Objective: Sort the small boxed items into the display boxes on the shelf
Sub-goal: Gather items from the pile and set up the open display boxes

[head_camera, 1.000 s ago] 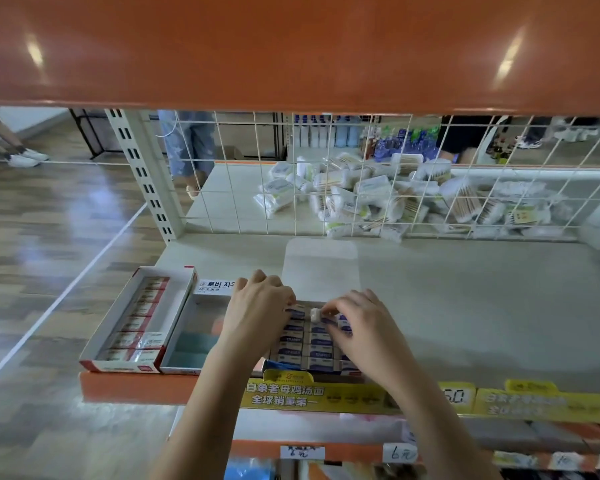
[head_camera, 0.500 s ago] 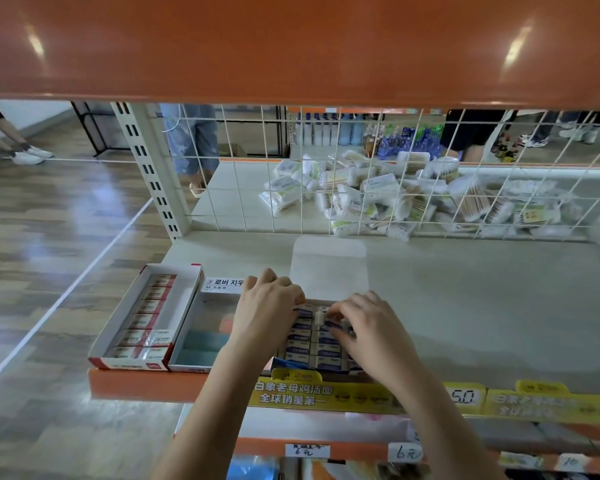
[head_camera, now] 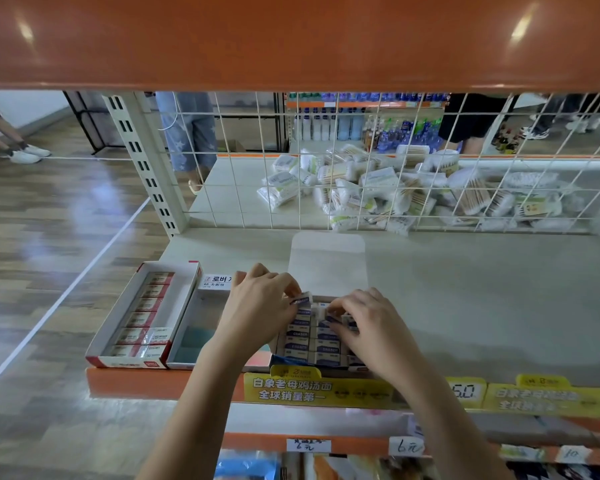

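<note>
A display box with its white lid flap folded back stands on the shelf, packed with rows of small blue-and-white boxed erasers. My left hand pinches one small blue-and-white eraser, tilted, above the box's far row. My right hand has its fingers curled onto erasers at the box's far right side. To the left stand a red-and-white display box holding a row of red-labelled boxes and a mostly hollow white display box.
A wire grid panel backs the shelf; behind it lies a heap of cotton-swab packs. An orange shelf hangs overhead. Yellow price strips line the front edge. People's legs stand beyond.
My left hand has lifted one eraser out of the far row and tilted it. My right hand shifted slightly right over the box. The camera view dropped a little.
</note>
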{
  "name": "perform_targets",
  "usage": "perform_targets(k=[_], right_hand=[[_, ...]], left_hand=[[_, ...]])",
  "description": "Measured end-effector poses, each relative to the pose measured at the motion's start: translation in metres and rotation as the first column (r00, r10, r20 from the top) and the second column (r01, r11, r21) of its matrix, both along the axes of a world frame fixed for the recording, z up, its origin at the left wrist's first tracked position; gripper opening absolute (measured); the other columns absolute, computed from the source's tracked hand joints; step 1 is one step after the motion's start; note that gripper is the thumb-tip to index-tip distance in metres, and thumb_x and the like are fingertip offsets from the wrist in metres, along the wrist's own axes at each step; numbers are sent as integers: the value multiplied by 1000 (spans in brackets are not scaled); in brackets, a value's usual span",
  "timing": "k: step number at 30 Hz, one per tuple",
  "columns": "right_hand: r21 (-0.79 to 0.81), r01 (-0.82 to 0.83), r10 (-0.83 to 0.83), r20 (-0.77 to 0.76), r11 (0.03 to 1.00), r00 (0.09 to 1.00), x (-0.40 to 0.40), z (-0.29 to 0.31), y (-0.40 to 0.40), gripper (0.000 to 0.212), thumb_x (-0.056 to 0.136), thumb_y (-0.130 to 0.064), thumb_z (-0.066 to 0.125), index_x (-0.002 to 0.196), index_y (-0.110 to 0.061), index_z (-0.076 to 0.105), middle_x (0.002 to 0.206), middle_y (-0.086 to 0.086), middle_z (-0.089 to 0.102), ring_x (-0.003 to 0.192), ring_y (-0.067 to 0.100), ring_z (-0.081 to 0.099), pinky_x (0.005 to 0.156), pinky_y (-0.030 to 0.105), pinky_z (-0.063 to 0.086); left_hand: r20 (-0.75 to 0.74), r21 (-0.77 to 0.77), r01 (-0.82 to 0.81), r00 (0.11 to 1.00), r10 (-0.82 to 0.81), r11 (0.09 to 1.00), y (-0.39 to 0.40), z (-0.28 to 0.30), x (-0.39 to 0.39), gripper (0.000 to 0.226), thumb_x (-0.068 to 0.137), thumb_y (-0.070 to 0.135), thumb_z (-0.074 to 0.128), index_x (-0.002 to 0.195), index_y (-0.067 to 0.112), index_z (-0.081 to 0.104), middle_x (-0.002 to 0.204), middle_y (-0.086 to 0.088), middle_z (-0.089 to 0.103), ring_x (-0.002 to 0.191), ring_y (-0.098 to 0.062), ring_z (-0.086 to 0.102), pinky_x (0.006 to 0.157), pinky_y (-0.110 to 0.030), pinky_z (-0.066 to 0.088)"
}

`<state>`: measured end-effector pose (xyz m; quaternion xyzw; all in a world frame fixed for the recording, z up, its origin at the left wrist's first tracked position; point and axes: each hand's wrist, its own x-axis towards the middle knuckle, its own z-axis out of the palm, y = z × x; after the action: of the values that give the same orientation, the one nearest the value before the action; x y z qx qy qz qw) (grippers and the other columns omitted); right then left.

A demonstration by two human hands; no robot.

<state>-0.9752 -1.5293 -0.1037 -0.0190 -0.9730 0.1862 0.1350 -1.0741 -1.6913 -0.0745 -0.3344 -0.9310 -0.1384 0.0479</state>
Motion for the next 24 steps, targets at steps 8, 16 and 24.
perform_targets(k=[8,16,24], right_hand=[[-7,13,-13,-13,1000,1000,-1,1,-2,25,85,-28,65,108,-19,65,103,-6,63,100,14,52,86,25,41],[-13,14,-14,-3,1000,1000,1,2,-2,26,86,-31,63,110,-20,64,105,-7,62,102,14,51,88,24,39],[20,24,-24,4,1000,1000,1,2,-5,24,85,-31,64,107,-21,65,102,-7,62,99,15,52,86,27,42]], left_hand=[[-44,-85,28,999,-32,996,3,-4,-3,20,90,43,50,105,33,61,107,17,65,106,-9,38,73,-28,9],[-66,-132,8,998,-16,991,7,0,1,23,92,39,49,109,31,63,110,15,64,107,-11,37,83,-32,17],[-139,-215,-59,990,30,975,16,0,8,21,93,27,48,95,23,68,97,11,64,99,-16,39,78,-33,15]])
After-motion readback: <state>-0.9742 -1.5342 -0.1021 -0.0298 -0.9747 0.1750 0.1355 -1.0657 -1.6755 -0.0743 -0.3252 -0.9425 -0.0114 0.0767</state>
